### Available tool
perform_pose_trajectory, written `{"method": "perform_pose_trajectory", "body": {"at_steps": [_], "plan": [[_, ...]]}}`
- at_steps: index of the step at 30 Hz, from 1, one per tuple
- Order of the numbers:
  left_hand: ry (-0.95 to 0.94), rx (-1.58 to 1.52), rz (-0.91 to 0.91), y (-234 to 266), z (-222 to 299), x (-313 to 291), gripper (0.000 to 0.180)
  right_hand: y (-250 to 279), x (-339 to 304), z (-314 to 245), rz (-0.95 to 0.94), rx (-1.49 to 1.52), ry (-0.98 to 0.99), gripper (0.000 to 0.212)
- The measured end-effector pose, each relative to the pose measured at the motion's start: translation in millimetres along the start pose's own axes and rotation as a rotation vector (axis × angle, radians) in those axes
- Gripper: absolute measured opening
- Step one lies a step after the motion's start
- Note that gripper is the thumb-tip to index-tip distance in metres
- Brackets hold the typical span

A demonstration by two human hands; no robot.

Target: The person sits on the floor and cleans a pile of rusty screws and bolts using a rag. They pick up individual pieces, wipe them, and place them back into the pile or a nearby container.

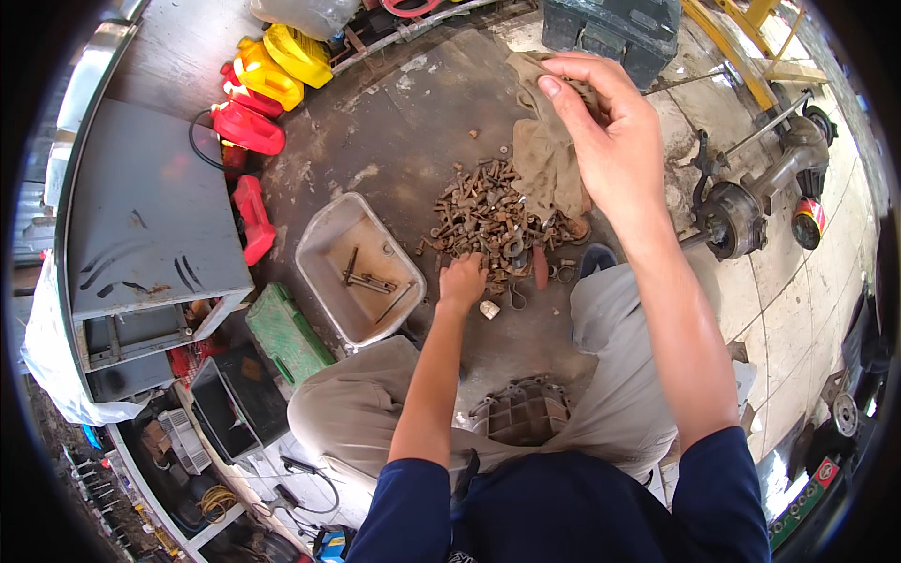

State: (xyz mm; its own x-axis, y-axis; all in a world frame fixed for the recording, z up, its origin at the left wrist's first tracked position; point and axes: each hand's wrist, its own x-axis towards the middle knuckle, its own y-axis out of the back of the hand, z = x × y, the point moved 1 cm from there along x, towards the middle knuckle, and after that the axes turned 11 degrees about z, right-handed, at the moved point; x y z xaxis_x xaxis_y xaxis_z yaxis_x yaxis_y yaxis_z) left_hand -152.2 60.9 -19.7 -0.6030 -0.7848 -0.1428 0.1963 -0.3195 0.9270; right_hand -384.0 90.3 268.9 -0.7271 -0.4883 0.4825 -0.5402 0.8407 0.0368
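Okay, right hand [615, 141] pinches limp cloth [546, 169]; left hand [463, 281] at rusty bolts [483, 211], grip unclear; stained floor [375, 117], pale tiles [784, 291].

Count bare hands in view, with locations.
2. Left hand: at the near edge of the bolt pile. Right hand: up and to the right, holding a brown rag. No other hand shows.

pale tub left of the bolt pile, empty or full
Nearly empty: a few slim metal pieces lie in the pale tub, most of its bottom bare.
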Motion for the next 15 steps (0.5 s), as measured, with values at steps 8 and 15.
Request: {"method": "perform_pose_trajectory", "body": {"at_steps": [8, 15], "plan": [[0.147, -0.009, 0.187, -63.4, 12.4, 22.4, 0.050, -2.3, 1.9, -7.5, -0.025, 0.144, -0.300, 0.015], [0.317, -0.156, 0.336, -66.7, 9.5, 61.0, 0.028, -13.1, -5.7, -3.6, -0.101, 0.215, -0.316, 0.018]]}}
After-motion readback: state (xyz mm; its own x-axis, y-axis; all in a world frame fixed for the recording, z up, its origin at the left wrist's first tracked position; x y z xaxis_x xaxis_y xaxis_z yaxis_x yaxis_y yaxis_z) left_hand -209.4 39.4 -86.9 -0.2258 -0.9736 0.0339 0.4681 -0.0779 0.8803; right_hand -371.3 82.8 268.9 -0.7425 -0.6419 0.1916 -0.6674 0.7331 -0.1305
